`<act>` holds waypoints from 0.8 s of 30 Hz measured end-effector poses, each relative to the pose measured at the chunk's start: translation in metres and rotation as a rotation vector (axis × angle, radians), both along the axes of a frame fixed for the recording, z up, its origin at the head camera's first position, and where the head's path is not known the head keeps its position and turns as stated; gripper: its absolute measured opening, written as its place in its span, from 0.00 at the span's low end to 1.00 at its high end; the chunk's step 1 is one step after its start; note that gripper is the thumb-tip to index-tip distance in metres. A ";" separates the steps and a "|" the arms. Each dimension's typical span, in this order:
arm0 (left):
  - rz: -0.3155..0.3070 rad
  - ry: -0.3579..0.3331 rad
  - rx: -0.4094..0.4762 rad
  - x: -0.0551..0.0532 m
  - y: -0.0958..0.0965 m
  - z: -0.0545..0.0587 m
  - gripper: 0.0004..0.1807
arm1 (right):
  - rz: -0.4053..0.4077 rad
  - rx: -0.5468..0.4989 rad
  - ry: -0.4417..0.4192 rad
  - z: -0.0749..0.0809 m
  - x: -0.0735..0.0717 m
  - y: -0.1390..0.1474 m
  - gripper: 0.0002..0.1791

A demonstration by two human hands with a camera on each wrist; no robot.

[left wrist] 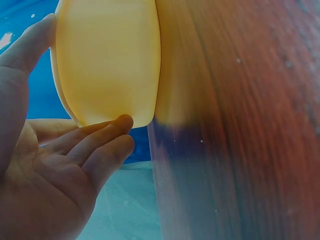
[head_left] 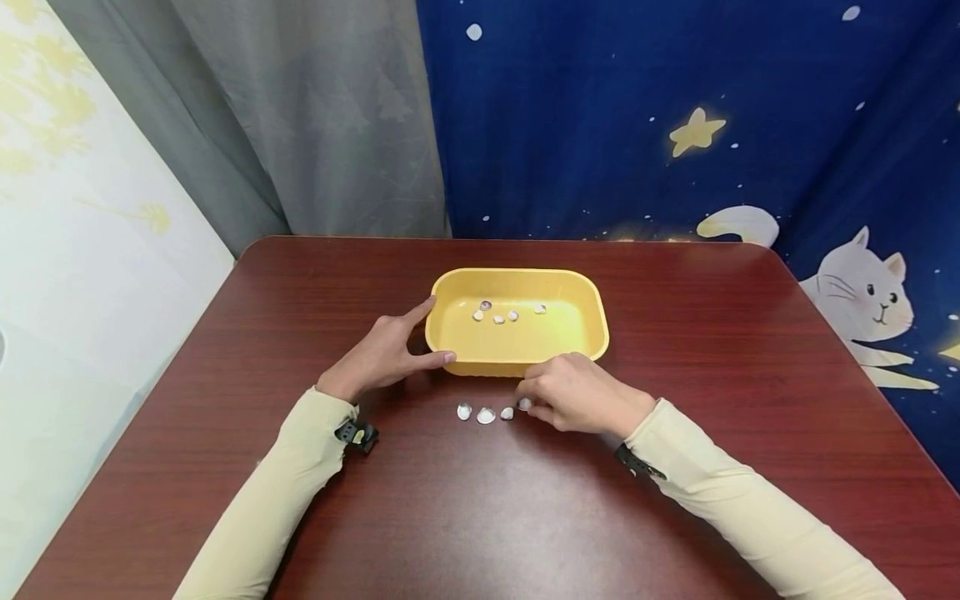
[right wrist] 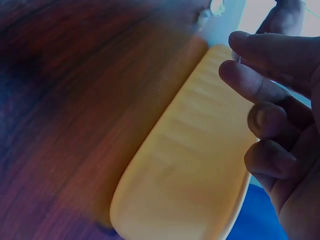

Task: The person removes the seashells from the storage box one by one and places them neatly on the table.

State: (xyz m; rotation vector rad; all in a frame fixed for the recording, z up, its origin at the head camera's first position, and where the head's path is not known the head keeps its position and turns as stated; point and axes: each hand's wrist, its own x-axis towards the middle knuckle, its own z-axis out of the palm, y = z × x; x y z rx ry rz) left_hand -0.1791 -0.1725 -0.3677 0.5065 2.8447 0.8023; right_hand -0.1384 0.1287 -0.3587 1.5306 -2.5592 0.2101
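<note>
A yellow plastic basin [head_left: 517,368] stands on the table with several small seashells [head_left: 498,320] inside. My left hand [head_left: 386,350] rests at its left end, thumb and index finger spread along the rim; in the left wrist view, the fingers [left wrist: 107,137] lie fairly straight against the basin wall. In front of the basin, my right hand [head_left: 581,396] pinches a small pale shell [head_left: 525,404] between thumb and fingertips. Left of that shell, three more, a left shell [head_left: 464,412], a middle shell [head_left: 486,415] and a right shell [head_left: 507,413], lie in a row on the table.
The dark red-brown wooden table [head_left: 420,517] extends to both sides of the basin. Behind it hang a grey curtain [head_left: 352,125] and a blue curtain [head_left: 585,125] with stars and a cat. A pale patterned surface [head_left: 97,208] borders the left side.
</note>
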 end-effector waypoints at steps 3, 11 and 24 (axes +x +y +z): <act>-0.004 0.005 0.005 0.000 0.000 -0.001 0.58 | -0.002 0.016 -0.005 -0.004 0.000 -0.001 0.05; 0.000 -0.004 0.008 0.000 -0.001 -0.001 0.59 | -0.012 0.050 -0.017 -0.013 0.001 -0.003 0.05; 0.000 -0.012 0.016 0.000 -0.001 0.000 0.59 | -0.040 0.048 -0.036 -0.020 0.001 -0.003 0.05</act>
